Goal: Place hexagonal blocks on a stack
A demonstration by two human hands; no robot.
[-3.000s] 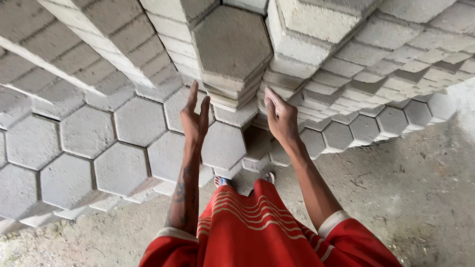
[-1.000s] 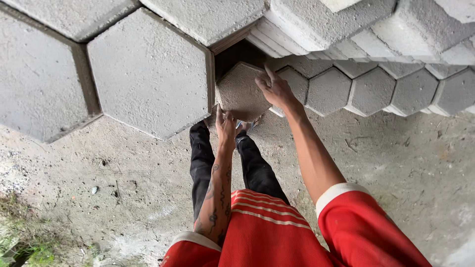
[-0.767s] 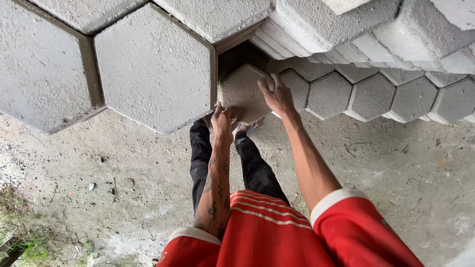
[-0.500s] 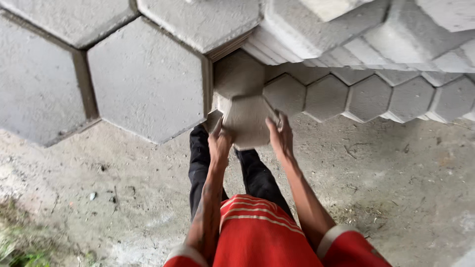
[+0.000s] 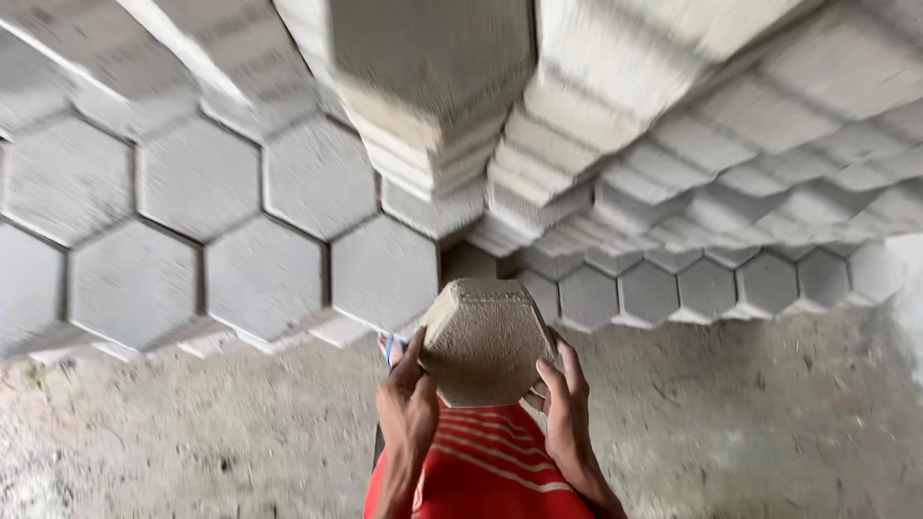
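Note:
I hold a grey hexagonal concrete paving block [image 5: 486,338] in front of my red shirt, its rough underside tilted towards the camera. My left hand [image 5: 408,406] grips its left edge and my right hand [image 5: 565,404] grips its right edge. Just beyond the block there is a dark gap [image 5: 469,261] in the bottom row of stacked hexagonal blocks [image 5: 385,271].
Tall stacks of hexagonal blocks [image 5: 433,86] rise close ahead and fill the upper view; lower rows [image 5: 711,288] run off to the right. Rough concrete ground [image 5: 192,432] lies below, left and right of me. A foot in a blue sandal [image 5: 388,348] shows beside the block.
The block has come out of the bottom row and now sits higher and nearer in both hands. The view has tilted up, so more of the stacks shows.

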